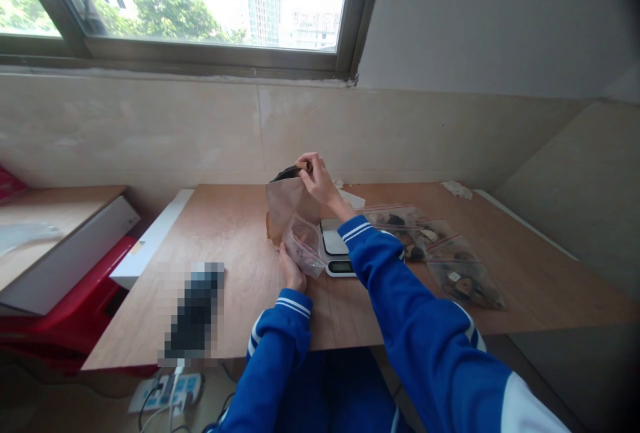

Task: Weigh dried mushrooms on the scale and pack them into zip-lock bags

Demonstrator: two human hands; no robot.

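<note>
A brown paper bag stands on the table with its dark mouth at the top. At that mouth my right hand is closed in a pinch on a curled brown bark-like piece. My left hand grips a clear zip bag low down, in front of the paper bag. What lies inside the zip bag is too faint to tell. Just right of it sits a white kitchen scale, partly hidden behind my right sleeve.
Several filled zip bags of dark and brown pieces lie to the right on the wooden table. A blurred-out dark device rests at the left front, above a power strip. Behind rises a tiled wall under a window.
</note>
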